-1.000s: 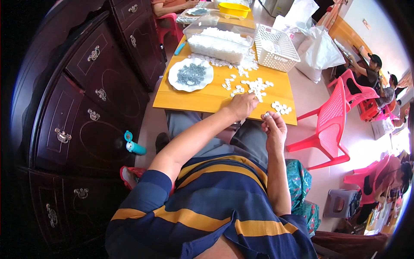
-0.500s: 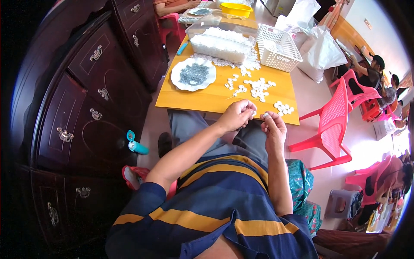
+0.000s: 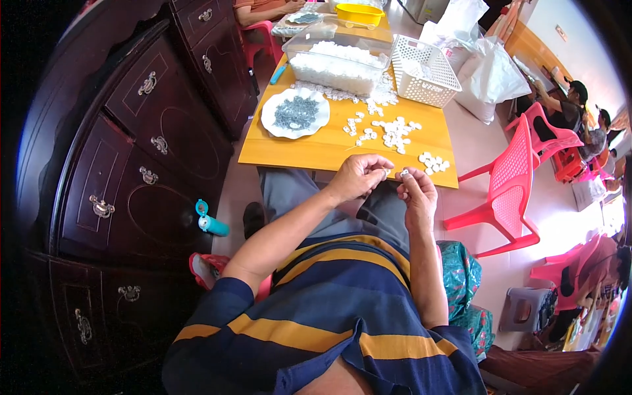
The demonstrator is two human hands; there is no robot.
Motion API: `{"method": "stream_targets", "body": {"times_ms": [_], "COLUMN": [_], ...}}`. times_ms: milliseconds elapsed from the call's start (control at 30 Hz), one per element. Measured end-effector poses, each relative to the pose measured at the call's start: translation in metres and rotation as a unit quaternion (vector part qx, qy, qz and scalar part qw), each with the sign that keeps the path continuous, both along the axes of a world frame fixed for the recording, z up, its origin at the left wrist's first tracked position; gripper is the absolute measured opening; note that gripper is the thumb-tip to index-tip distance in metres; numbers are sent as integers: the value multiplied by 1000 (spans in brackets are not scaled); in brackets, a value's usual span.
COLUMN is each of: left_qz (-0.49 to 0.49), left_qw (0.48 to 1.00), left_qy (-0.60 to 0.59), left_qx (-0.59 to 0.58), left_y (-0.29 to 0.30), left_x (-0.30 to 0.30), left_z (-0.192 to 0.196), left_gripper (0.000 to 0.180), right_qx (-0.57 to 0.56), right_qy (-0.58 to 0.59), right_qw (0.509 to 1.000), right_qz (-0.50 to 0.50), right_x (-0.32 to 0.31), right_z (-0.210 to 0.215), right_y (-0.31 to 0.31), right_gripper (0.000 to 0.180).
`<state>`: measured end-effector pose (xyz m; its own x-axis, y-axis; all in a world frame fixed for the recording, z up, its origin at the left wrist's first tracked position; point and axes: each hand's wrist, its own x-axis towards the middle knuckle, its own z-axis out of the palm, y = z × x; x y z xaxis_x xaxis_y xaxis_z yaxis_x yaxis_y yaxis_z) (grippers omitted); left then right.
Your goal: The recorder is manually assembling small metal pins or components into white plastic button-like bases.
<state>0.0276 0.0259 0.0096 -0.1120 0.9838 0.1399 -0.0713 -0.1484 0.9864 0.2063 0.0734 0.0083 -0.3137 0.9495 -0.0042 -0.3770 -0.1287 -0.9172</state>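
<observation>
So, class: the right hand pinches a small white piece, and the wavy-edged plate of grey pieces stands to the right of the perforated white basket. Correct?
Not quite: the head view shows the wavy-edged plate of grey pieces left of the perforated white basket. The right hand does pinch a small white piece.

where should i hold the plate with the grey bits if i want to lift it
Probably by the left and right rims of the plate, coming from the near side of the table. It lies flat and wide, and its wavy white rim is mostly bare, while the loose grey bits sit mid-plate, so two opposite holds should keep it level.
</observation>
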Motion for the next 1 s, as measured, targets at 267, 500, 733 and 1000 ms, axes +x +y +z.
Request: {"method": "stream_targets", "body": {"times_ms": [267, 500, 733, 1000], "left_qz": [66, -46, -134, -90], "left_qw": [979, 996, 958, 989], "left_qy": [147, -72, -254, -111], "left_qx": [125, 27, -27, 26], "left_y": [0, -2, -4, -8], "left_x": [-2, -13, -20, -14], "left_z": [4, 9, 13, 20], "left_gripper": [17, 20, 23, 22], "right_qx": [50, 26, 27, 64], "right_qy": [-44, -24, -15, -44], "right_qw": [998, 999, 999, 997], "right_qz": [8, 6, 29, 24], "right_x": [-3, -2, -3, -4], "right_z": [-4, 2, 20, 20], "right_y": [-3, -2, -12, -14], "right_gripper": [17, 17, 16, 14]}}
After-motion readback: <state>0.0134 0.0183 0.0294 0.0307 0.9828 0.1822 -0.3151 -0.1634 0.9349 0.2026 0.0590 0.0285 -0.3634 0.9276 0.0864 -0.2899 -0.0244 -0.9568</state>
